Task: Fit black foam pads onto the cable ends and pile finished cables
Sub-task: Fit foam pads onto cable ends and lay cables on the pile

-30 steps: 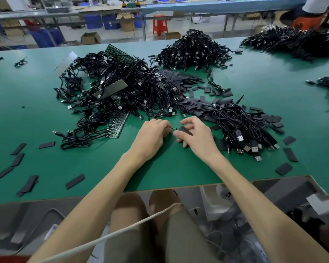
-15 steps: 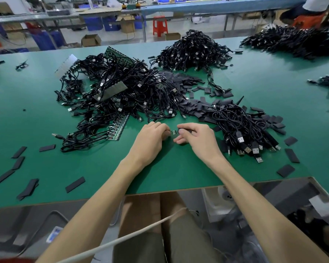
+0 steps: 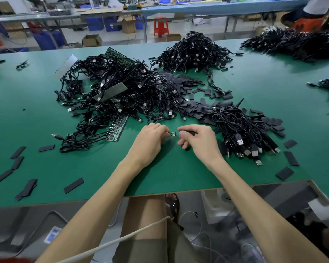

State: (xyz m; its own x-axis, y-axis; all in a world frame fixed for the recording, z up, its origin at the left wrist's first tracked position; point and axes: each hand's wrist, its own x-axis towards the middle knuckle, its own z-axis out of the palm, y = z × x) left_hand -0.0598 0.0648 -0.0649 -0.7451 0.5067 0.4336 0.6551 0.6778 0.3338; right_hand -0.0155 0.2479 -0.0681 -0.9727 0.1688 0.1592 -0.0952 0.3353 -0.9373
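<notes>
Cable end (image 3: 172, 134), tiny and blurred, sits pinched by the left hand (image 3: 150, 143), its cord hidden; the right hand (image 3: 199, 143) pinches a pad (image 3: 190, 132), mostly covered by fingers, just beside that end.

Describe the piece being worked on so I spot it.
Near the front edge of the green table, the left hand pinches a tiny green board toward the black foam pad in the right hand. It's single, unlike the board strips in the pile.
</notes>
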